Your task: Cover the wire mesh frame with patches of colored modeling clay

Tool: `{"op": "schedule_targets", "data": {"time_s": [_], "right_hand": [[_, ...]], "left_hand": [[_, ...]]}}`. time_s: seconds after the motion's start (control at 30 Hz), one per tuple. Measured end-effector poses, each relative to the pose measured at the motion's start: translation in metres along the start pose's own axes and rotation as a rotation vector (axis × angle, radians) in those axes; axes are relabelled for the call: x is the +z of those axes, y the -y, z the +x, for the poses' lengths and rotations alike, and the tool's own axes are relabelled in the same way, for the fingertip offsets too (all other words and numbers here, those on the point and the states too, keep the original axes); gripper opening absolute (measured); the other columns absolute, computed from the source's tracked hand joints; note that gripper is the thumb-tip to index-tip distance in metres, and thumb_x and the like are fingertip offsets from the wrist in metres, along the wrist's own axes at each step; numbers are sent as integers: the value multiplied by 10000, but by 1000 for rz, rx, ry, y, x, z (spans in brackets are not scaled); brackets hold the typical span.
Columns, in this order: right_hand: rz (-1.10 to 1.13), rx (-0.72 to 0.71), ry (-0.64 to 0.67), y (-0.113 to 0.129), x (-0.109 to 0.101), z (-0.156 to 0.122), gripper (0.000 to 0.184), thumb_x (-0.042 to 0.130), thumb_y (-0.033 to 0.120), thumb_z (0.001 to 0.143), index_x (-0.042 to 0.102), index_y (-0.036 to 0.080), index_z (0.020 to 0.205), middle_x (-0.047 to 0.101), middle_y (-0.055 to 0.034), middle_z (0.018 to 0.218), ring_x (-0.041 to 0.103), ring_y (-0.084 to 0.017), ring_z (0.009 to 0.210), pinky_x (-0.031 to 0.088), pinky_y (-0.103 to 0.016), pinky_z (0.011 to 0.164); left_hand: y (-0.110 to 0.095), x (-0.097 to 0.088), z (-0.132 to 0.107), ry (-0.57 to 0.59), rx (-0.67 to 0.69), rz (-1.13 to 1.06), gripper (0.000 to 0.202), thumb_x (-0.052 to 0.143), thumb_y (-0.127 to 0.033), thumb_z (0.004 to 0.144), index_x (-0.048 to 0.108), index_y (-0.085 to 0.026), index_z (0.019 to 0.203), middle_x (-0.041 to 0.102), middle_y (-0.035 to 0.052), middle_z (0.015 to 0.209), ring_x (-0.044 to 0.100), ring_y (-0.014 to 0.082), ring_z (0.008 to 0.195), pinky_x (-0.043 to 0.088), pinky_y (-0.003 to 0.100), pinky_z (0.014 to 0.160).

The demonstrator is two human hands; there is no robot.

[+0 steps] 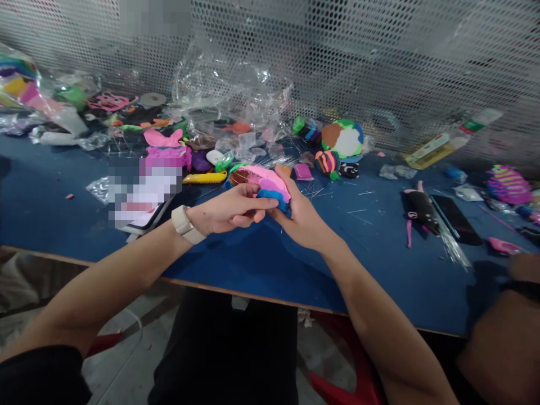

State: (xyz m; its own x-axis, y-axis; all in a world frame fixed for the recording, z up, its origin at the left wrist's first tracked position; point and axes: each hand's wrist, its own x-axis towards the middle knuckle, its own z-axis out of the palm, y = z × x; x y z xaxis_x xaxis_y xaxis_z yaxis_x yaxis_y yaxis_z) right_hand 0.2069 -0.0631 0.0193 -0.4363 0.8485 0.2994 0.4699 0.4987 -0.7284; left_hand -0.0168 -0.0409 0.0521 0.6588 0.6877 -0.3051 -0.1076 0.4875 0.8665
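Between my two hands, above the table, is a multicoloured clay piece (272, 183) with pink, purple, blue, brown and green parts. Thin wires seem to cross its brown side. My right hand (297, 211) wraps round its right edge, thumb below and fingers behind. From the left, my left hand (232, 208) presses its fingers on the blue part; a pale watch band circles that wrist. Just behind the left hand lies a yellow utility knife (205, 178). The piece's underside is hidden by my fingers.
The blue table (253, 259) holds a phone (147, 202) on the left, clay pieces and clear plastic bags (236, 95) along the back, and loose wires (358, 214). At right lie a dark clay figure (422, 211), a dark phone (458, 219) and another person's arm (502, 337).
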Motion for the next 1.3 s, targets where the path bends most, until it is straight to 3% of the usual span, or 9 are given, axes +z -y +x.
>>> {"op": "schedule_targets", "data": {"time_s": [0.23, 0.37, 0.43, 0.53, 0.73, 0.87, 1.03, 1.17, 1.3], "right_hand": [[-25, -57, 12, -6, 1, -2, 859, 614, 541, 1159, 174, 406, 1885, 322, -33, 1942, 333, -376, 1799, 307, -687, 1475], [-68, -56, -73, -7, 2, -1, 884, 655, 664, 1116, 272, 393, 1865, 400, -62, 1908, 394, -418, 1766, 417, -713, 1416], [-83, -48, -165, -5, 3, 0, 881, 710, 710, 1069, 406, 362, 1820, 534, -104, 1823, 564, -444, 1647, 571, -699, 1297], [-73, -34, -310, 0, 6, 2, 709, 735, 691, 1059, 643, 338, 1667, 744, -117, 1597, 797, -369, 1299, 738, -562, 1050], [-24, -16, -385, 8, 12, 2, 591, 654, 667, 1114, 738, 312, 1579, 853, -79, 1397, 832, -278, 1040, 747, -461, 913], [41, 20, -352, 7, 12, 2, 650, 617, 730, 1110, 691, 330, 1617, 756, -83, 1601, 818, -319, 1219, 732, -495, 983], [130, 15, -319, 4, 14, 5, 761, 638, 814, 1059, 622, 348, 1660, 674, -81, 1699, 626, -394, 1583, 559, -642, 1306], [277, 68, -356, -6, 20, 9, 625, 682, 778, 1057, 740, 339, 1498, 784, -69, 1541, 716, -341, 1470, 550, -597, 1316], [337, 112, -394, -12, 21, 12, 570, 731, 764, 1031, 785, 338, 1407, 823, -56, 1455, 754, -326, 1389, 589, -575, 1264]], "left_hand": [[0, -2, 0, 33, 9, 4, 437, 825, -181, 1045, 496, -201, 758, 656, -40, 573, 388, -4, 319, 225, 99, 308], [-2, -2, -1, 14, 74, 18, 395, 826, -188, 1051, 535, -190, 784, 661, -39, 569, 387, -3, 320, 227, 100, 315], [-3, -1, -1, -8, 122, -2, 375, 850, -191, 1034, 544, -191, 817, 651, -50, 559, 385, -1, 326, 223, 100, 320], [-3, 1, -2, -26, 193, -50, 353, 877, -220, 1018, 552, -201, 881, 620, -77, 537, 362, 7, 325, 213, 107, 321], [-2, 2, -1, -1, 247, -28, 263, 844, -269, 1052, 609, -186, 970, 622, -79, 547, 349, 13, 310, 203, 122, 314], [-1, 2, -1, 0, 208, -16, 225, 804, -268, 1084, 609, -192, 1002, 605, -93, 550, 328, 9, 297, 203, 120, 316], [-4, 6, -5, 1, 98, 37, 254, 726, -273, 1127, 540, -219, 962, 607, -84, 554, 335, 14, 287, 180, 120, 310], [-12, 5, -11, 34, 0, 213, 286, 662, -287, 1145, 511, -214, 913, 646, -43, 573, 396, 28, 288, 163, 138, 305], [-16, 0, -12, 25, 25, 402, 166, 624, -298, 1159, 560, -193, 1048, 668, -43, 571, 434, 53, 282, 232, 143, 313]]}}
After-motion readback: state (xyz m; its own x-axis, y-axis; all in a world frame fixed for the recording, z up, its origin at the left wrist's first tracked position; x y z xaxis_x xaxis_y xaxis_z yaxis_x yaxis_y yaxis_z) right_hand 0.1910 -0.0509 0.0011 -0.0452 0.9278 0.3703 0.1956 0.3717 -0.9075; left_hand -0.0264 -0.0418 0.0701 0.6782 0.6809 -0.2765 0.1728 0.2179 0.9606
